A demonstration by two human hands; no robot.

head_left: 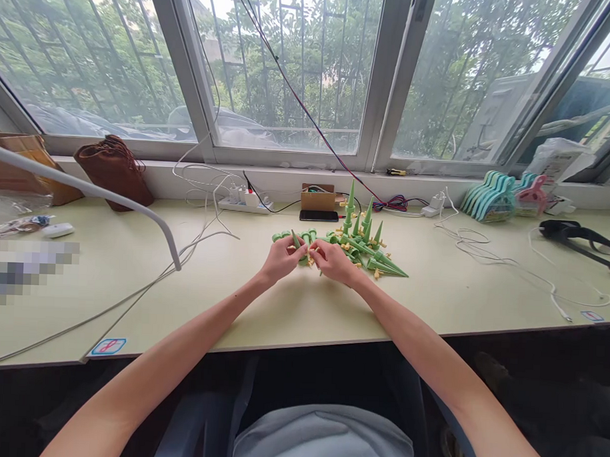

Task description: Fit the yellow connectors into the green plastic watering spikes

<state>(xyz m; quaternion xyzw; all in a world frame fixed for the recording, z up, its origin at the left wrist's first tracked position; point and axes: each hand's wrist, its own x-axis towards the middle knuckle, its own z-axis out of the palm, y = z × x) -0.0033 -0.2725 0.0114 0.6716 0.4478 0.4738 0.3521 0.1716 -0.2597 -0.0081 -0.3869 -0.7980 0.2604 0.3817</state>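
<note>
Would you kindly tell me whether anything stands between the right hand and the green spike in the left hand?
Nothing visible does: the right hand is close beside the left hand, which holds the green spike.

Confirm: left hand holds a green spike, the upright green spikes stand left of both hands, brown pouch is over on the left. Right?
Not quite: the upright green spikes aren't left of both hands; the head view shows them beyond the right hand, toward the right. The left hand does hold a green spike, and the brown pouch is on the left.
</note>
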